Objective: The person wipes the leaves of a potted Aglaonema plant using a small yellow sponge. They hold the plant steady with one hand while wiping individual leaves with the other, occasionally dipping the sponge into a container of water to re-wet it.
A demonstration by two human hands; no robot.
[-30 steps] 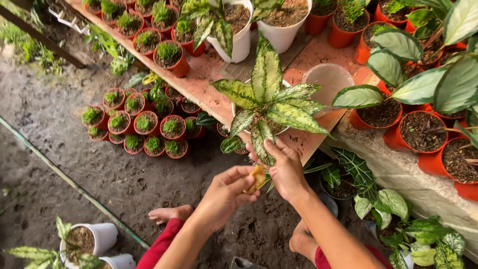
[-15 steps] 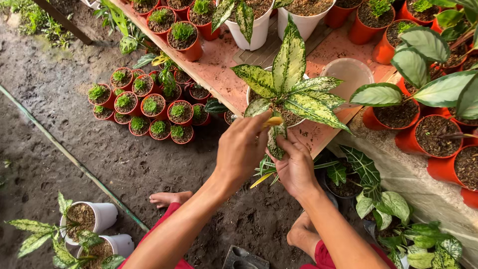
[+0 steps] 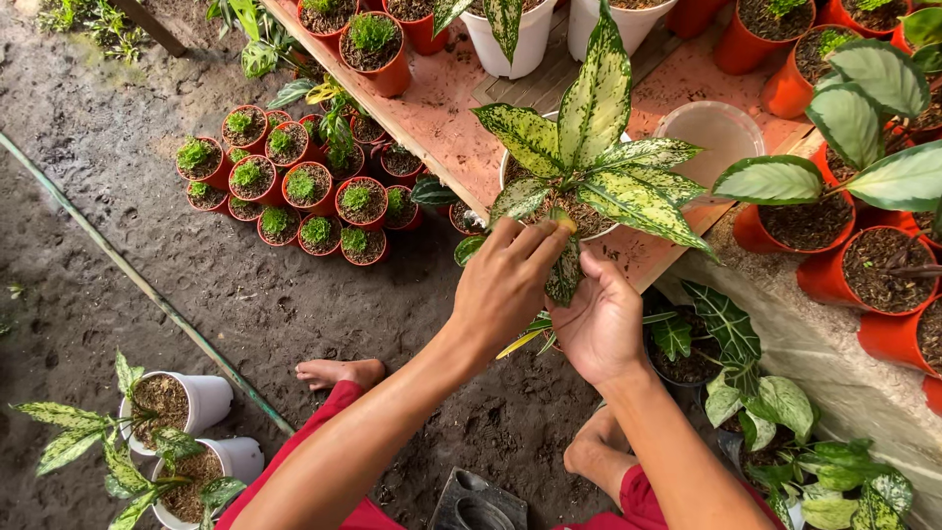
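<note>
Speckled plant (image 3: 589, 167) in white pot (image 3: 510, 172) at bench edge (image 3: 432, 118): leaves soft, tear-prone; your left hand (image 3: 505, 290) pinches near the stem base, right hand (image 3: 599, 329) cups a drooping leaf — hold low.

An outdoor nursery in flat daylight: dark, damp soil ground (image 3: 245, 294) crossed by a thin green pipe (image 3: 137, 280). A weathered reddish wooden bench (image 3: 442, 113) carries potted plants; small red pots (image 3: 294, 191) cluster below it, beside a pale concrete ledge (image 3: 824, 344).
</note>
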